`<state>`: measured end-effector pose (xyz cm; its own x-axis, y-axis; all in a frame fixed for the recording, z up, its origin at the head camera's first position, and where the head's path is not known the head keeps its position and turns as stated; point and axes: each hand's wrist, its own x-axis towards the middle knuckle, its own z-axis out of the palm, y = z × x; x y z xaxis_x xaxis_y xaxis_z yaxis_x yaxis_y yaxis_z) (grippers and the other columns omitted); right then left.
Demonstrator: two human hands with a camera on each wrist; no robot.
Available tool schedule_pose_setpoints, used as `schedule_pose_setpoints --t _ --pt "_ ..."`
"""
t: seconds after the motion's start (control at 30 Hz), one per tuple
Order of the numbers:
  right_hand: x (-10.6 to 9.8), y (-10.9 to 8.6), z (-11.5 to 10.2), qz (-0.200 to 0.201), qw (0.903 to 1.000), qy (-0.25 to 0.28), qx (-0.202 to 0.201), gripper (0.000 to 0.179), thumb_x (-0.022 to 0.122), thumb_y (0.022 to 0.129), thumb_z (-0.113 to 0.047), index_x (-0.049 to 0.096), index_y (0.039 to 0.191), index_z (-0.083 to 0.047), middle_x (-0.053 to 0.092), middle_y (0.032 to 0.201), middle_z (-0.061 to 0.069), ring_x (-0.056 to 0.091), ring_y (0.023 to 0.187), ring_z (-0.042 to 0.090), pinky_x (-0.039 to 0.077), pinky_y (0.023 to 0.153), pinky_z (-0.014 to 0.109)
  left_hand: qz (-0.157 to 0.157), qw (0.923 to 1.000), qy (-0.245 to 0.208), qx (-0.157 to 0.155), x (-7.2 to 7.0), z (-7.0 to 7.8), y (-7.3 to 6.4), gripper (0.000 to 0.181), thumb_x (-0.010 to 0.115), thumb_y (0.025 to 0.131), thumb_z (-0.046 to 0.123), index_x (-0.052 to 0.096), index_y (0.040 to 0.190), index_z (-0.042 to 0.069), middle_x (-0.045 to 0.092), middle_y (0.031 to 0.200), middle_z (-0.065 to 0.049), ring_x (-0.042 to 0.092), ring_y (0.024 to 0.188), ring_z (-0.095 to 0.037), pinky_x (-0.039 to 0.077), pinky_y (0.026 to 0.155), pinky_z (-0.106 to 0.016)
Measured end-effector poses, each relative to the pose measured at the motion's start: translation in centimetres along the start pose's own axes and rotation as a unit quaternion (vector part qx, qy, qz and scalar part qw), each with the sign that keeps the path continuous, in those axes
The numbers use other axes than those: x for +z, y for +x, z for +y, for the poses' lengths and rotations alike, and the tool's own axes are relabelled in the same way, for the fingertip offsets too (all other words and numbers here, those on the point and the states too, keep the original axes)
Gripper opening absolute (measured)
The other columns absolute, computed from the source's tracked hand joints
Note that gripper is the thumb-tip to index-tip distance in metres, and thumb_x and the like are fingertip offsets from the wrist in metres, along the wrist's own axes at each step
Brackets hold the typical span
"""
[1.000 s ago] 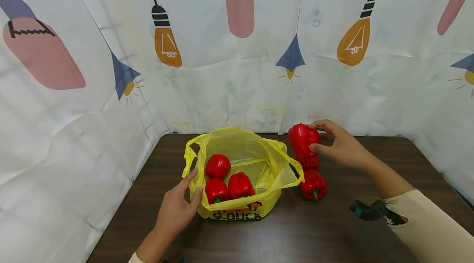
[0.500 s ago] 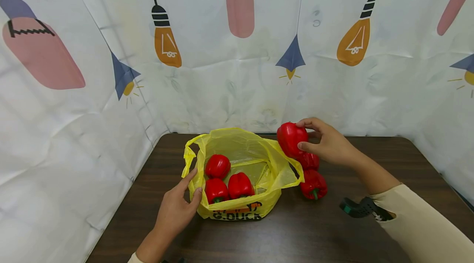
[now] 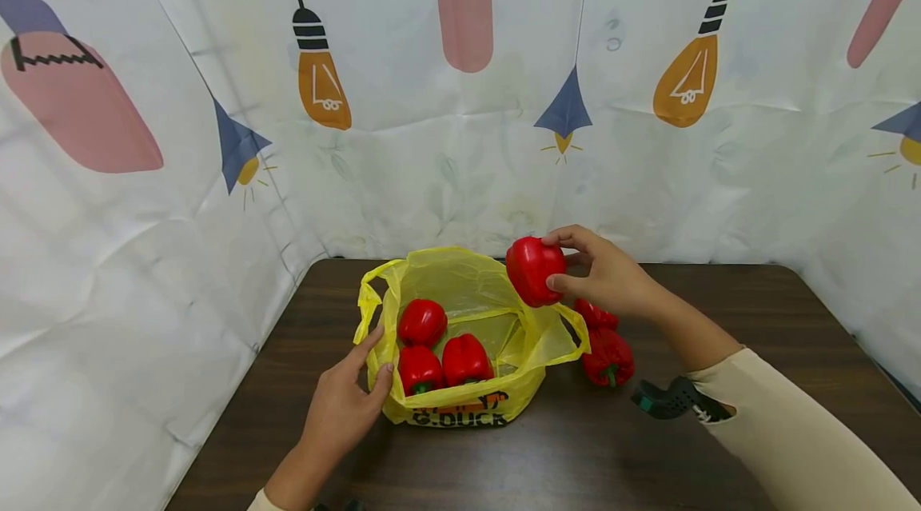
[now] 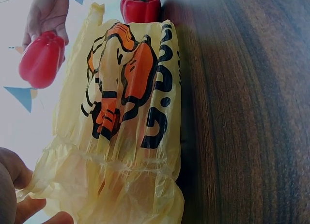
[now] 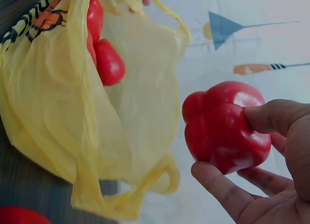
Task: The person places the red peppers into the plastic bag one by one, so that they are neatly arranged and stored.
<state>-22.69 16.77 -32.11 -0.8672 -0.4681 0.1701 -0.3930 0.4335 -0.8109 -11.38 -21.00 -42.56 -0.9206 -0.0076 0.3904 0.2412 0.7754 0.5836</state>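
Note:
A yellow plastic bag (image 3: 528,395) with black lettering and an orange print stands on the table, its mouth spread wide. Inside lie three red bell peppers (image 3: 468,359). My left hand (image 3: 345,403) pinches the bag's left rim between thumb and fingers. Held by its side in the fingers of my right hand (image 3: 604,271), another red bell pepper (image 3: 532,271) hangs in the air over the bag's back right rim. The right wrist view shows thumb and fingertips around this bell pepper (image 5: 227,127), beside the bag's opening.
Two more red bell peppers (image 3: 609,357) lie on the dark wooden table (image 3: 719,319) just right of the bag, one behind the other. A white sheet (image 3: 468,167) printed with lamps hangs behind and at the left of the table.
My right hand has carried the bell pepper leftward, from above the peppers on the table to the bag's back right rim. My left hand keeps its hold on the bag.

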Motion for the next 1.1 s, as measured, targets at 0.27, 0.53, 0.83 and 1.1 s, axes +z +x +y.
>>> schedule_pose_setpoints --t 0.27,0.53,0.83,1.1 --pt "1.9 0.9 -0.6 -0.027 0.9996 0.009 -0.006 0.054 0.076 0.092 -0.007 0.050 0.140 -0.013 0.051 0.144 0.012 0.054 0.129 0.043 0.060 0.083 0.046 0.006 1.0000 0.003 0.005 -0.1 0.0 0.0 0.058 0.079 0.089 0.010 0.058 0.144 0.004 0.068 0.126 -0.022 0.068 0.112 -0.035 0.056 0.088 -0.054" --pt "3.6 1.9 -1.1 -0.042 0.9991 0.007 0.000 0.050 0.075 0.093 -0.008 0.052 0.137 -0.016 0.052 0.143 0.010 0.055 0.130 0.040 0.060 0.083 0.044 0.011 0.9999 0.001 0.012 -0.1 -0.1 0.0 0.058 0.079 0.089 0.010 0.059 0.144 0.004 0.070 0.124 -0.021 0.068 0.111 -0.035 0.056 0.088 -0.055" --pt "5.4 3.1 -0.8 -0.055 0.9985 -0.010 -0.003 0.049 0.076 0.093 -0.013 0.054 0.136 -0.016 0.055 0.141 0.009 0.054 0.129 0.043 0.059 0.085 0.045 0.014 0.9998 -0.002 0.015 -0.2 -0.2 0.0 0.059 0.078 0.090 0.011 0.058 0.145 0.006 0.069 0.126 -0.020 0.068 0.111 -0.035 0.056 0.088 -0.054" --pt "6.8 3.9 -0.8 -0.068 0.9976 -0.007 0.006 0.048 0.074 0.094 -0.014 0.053 0.137 -0.016 0.051 0.145 0.010 0.054 0.128 0.043 0.060 0.083 0.041 0.016 0.9996 -0.006 0.021 -0.1 -0.2 0.0 0.060 0.079 0.089 0.010 0.057 0.145 0.006 0.067 0.129 -0.019 0.069 0.111 -0.032 0.057 0.087 -0.052"
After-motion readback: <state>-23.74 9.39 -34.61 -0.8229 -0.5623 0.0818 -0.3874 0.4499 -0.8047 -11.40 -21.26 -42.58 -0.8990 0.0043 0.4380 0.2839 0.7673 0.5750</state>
